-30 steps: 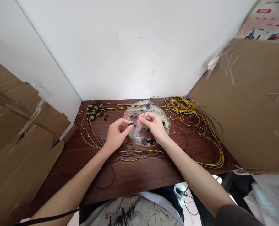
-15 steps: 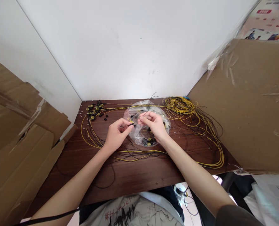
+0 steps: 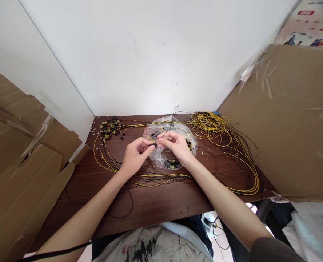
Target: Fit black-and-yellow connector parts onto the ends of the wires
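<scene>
My left hand [image 3: 135,155] pinches a small black connector [image 3: 152,145] between thumb and fingers. My right hand [image 3: 175,146] is closed in a pinch on a thin black wire [image 3: 169,128], whose end meets the connector and whose free part arcs up behind the hand. Both hands hover over a clear plastic bag [image 3: 161,156] holding several small black-and-yellow connectors [image 3: 171,164] on the dark wooden table [image 3: 161,203].
Long yellow and black wires [image 3: 243,167] loop across the table, with a tangled coil [image 3: 209,122] at the back right. A cluster of connectors [image 3: 109,129] lies at the back left. Cardboard sheets stand at the left [image 3: 22,174] and right [image 3: 292,127]; a white wall lies behind.
My right hand has slid a little left toward my left hand, bringing the black wire's end to the connector. The wire's free loop has risen higher behind it.
</scene>
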